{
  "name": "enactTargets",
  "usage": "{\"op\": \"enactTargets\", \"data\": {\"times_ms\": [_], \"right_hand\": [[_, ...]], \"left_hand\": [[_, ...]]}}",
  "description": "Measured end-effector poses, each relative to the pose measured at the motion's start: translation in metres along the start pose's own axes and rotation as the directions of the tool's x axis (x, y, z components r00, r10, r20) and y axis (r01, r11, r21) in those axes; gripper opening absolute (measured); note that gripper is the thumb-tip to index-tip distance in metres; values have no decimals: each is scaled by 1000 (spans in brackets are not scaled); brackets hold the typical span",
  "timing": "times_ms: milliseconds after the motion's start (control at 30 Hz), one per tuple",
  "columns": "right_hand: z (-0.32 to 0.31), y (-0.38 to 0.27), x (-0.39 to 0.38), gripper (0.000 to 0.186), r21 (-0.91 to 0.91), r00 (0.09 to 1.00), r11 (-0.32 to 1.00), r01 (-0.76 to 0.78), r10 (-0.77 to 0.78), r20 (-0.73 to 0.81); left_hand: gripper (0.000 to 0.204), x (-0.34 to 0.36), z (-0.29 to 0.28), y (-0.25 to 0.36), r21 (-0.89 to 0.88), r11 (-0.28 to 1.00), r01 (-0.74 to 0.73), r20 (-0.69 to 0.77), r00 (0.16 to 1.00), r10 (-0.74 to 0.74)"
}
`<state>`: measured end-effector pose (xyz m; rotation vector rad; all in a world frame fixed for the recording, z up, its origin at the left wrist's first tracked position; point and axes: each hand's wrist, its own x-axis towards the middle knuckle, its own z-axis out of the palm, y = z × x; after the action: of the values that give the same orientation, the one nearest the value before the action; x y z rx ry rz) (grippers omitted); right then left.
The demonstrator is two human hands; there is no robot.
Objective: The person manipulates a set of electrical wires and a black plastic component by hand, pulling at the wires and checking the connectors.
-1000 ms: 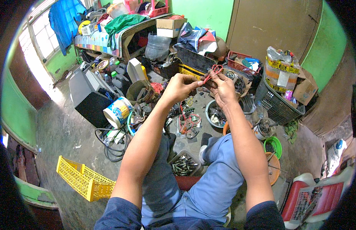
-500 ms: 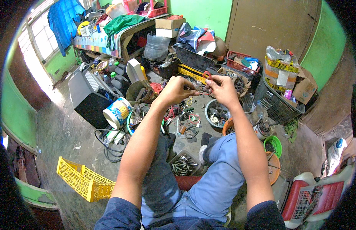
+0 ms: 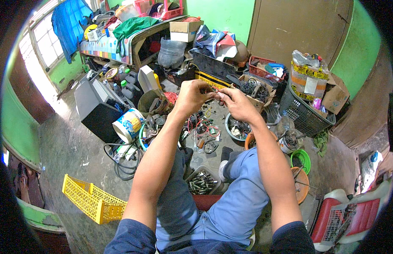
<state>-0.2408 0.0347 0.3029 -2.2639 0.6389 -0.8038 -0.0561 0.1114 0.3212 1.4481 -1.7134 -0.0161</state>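
Out in front of me, above the littered floor, my two hands meet at the fingertips. My left hand (image 3: 191, 96) is closed in a pinch; what sits in its fingers is too small to make out. My right hand (image 3: 238, 104) is closed too, thumb and forefinger against the left fingertips. Between them shows a thin red piece (image 3: 217, 89), mostly hidden by the fingers, its kind unclear. Below lie red wires and small electronic parts (image 3: 203, 129). Between my feet stands a clear plastic tub (image 3: 188, 178) of small metallic cylindrical parts.
A grey basin (image 3: 228, 127) of scraps, an orange bowl (image 3: 305, 190) and a green bowl (image 3: 307, 157) stand to the right. At left are a white-and-blue bucket (image 3: 126, 124), black cable (image 3: 116, 163) and a yellow crate (image 3: 84, 199). A dark laundry basket (image 3: 306, 113) stands far right.
My right hand has moved left and down, so its fingertips now meet those of my left hand. The red loop that stuck up above it is now mostly hidden between the fingers.
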Motion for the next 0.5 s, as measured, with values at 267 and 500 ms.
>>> {"op": "enactTargets", "data": {"times_ms": [267, 500], "right_hand": [[6, 12, 4, 32, 118, 989, 985, 124, -114, -92], [-4, -14, 0, 31, -49, 986, 993, 106, -112, -127]], "left_hand": [[23, 1, 1, 2, -66, 997, -42, -140, 990, 32], [21, 0, -3, 2, -143, 989, -22, -146, 989, 0]]}}
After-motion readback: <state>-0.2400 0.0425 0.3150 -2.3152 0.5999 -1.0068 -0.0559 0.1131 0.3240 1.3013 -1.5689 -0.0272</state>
